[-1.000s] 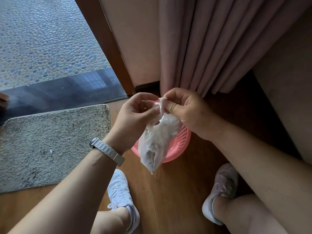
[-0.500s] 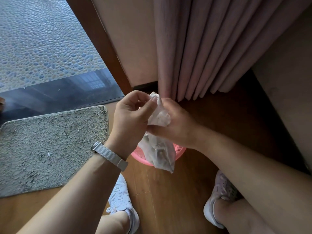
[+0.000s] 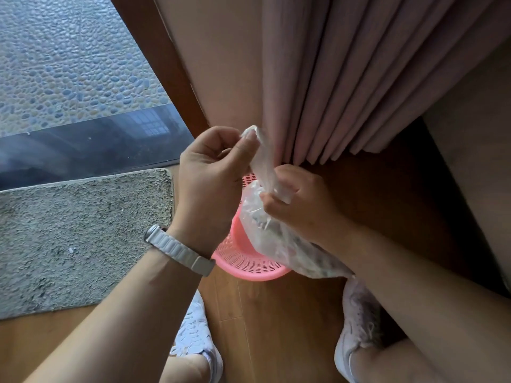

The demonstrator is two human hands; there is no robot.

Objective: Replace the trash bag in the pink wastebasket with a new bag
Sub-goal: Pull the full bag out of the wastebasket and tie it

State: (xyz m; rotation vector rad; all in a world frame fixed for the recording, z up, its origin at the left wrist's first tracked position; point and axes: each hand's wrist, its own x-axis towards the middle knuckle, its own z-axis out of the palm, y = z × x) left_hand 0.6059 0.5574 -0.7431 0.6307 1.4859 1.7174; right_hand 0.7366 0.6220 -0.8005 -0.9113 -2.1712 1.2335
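A clear plastic trash bag [image 3: 279,241] full of rubbish hangs above the pink perforated wastebasket [image 3: 243,261], which stands on the wooden floor in front of me. My left hand [image 3: 213,181] pinches the top end of the bag's twisted neck and holds it up. My right hand [image 3: 301,205] grips the neck lower down, just above the bulging part. The bag and both hands hide most of the basket's opening; no liner shows on its visible rim.
Pink curtains [image 3: 345,78] hang right behind the basket. A grey mat [image 3: 77,239] lies on the floor to the left, by a dark threshold and a wooden door frame [image 3: 154,56]. My two white shoes [image 3: 196,338] stand close to the basket.
The bag's neck has been pulled out long and twisted. My left hand went up with the top end, my right hand slid down the neck, and the full part swung right.
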